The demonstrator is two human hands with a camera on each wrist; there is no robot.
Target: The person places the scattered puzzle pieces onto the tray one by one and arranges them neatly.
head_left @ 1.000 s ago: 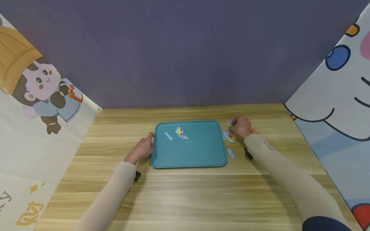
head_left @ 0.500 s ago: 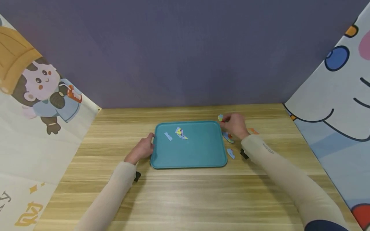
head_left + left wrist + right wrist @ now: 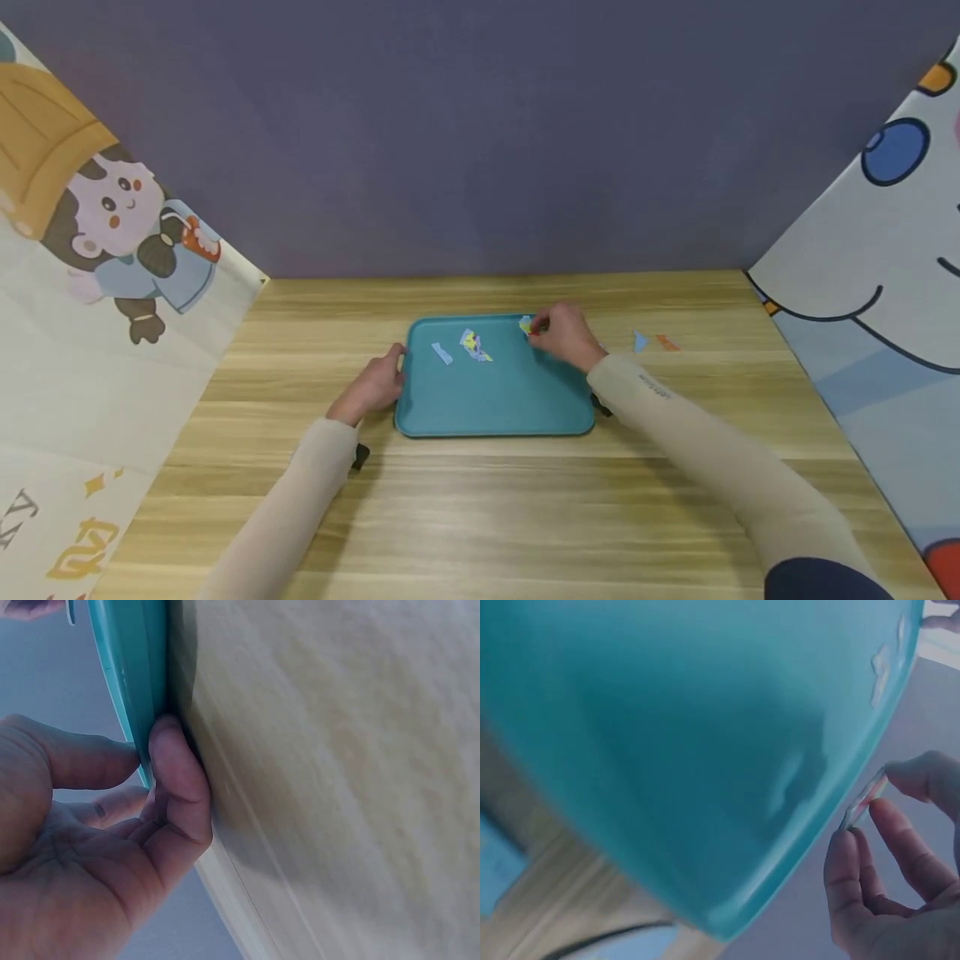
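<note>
Tray (image 3: 495,404) pinched at its side rim by the left hand (image 3: 375,383). Right hand (image 3: 566,335), well apart from the left, pinches a puzzle piece (image 3: 526,323) raised near the far rim. Between the hands, on the tray: a blue strip (image 3: 442,353) and a patterned cluster (image 3: 472,342). Advised — firm left grip, piece lowered level, fingers parted only once it lies flat — cluster undisturbed.

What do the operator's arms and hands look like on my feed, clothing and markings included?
Left hand and right hand look ungloved. Left sleeve and right sleeve are pale beige; the right has small dark lettering near its cuff and navy fabric higher up. A small black device shows under each wrist.
</note>
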